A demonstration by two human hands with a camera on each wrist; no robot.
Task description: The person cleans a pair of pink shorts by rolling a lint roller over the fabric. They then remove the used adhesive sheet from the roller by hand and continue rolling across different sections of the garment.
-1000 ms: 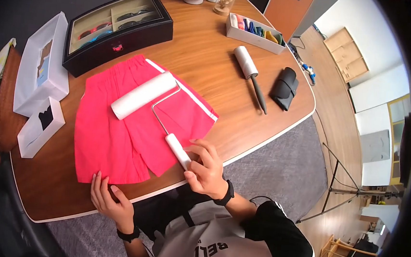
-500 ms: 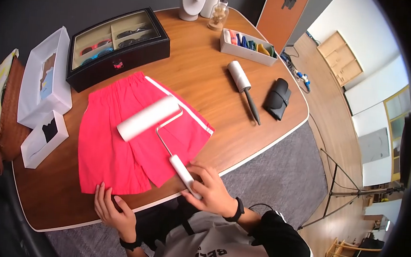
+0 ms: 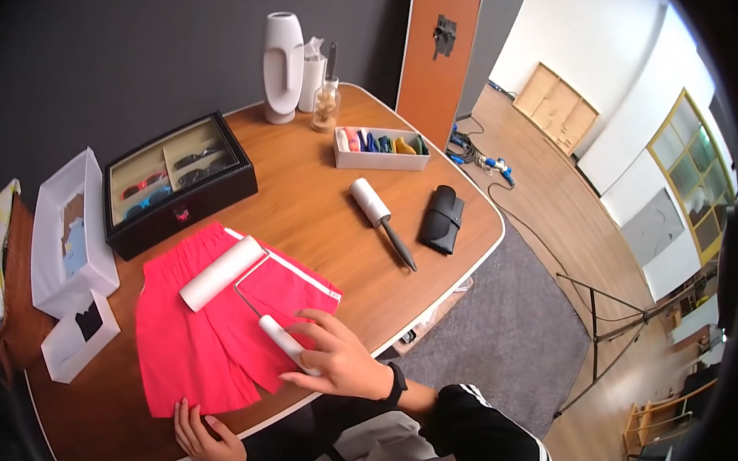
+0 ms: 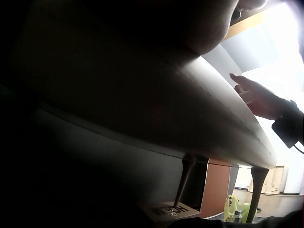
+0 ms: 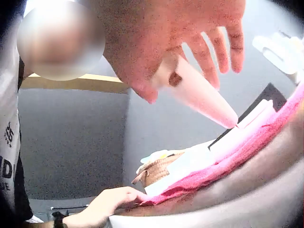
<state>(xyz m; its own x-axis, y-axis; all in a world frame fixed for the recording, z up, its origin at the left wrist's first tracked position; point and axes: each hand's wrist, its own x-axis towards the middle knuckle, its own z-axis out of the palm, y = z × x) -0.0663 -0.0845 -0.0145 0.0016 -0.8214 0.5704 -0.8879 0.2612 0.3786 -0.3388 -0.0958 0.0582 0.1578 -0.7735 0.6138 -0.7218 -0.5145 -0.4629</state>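
Observation:
Pink shorts (image 3: 178, 337) with white side stripes lie flat on the wooden table. A wide white lint roller (image 3: 225, 271) rests across them, its wire arm leading to a white handle (image 3: 281, 336). Over that handle is my right hand (image 3: 337, 362), fingers spread and not curled round it. The right wrist view shows the handle (image 5: 204, 99) against or just under the palm of the right hand (image 5: 183, 35); contact is hard to tell. My left hand (image 3: 209, 443) rests its fingers on the bottom hem; its palm is past the table edge.
A black glasses case box (image 3: 216, 197), a white tray (image 3: 49, 275) and a small white box (image 3: 72, 363) stand left. Farther back are a sock box (image 3: 380, 160), a head-shaped vase (image 3: 282, 72) and a glass jar (image 3: 325, 110). A smaller roller (image 3: 371, 203) and black pouch (image 3: 443, 219) lie right.
The head view has tilted up and turned right, showing more wall and floor. My right hand's fingers have straightened and loosened from the handle. The left hand stays at the hem.

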